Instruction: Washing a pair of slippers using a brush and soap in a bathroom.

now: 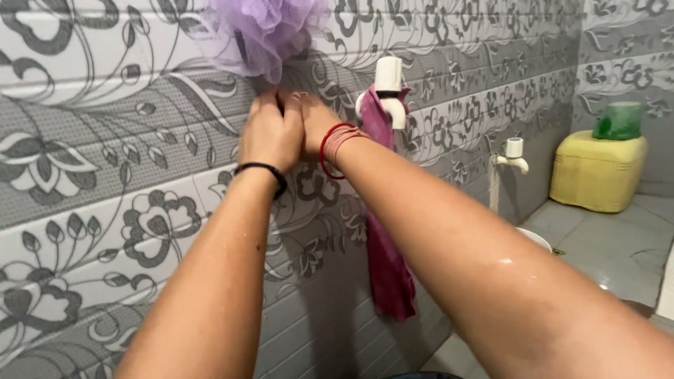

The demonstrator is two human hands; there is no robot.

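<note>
Hanging frilly lilac mesh pouf (261,31); L hand (270,133) & R hand (316,126) fingertips pinching its base.

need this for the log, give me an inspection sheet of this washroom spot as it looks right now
surface: grey tiled wall with flower pattern; grey floor at lower right
job's things: purple mesh sponge high on the wall, just above both hands
clutter: maroon cloth draped over the white tap; second white tap further right
grippers: left hand and right hand raised side by side against the wall under the sponge; grip cannot be made out; right forearm wet
cables: nothing seen
surroundings: yellow container with a green thing on top, in the corner
</note>
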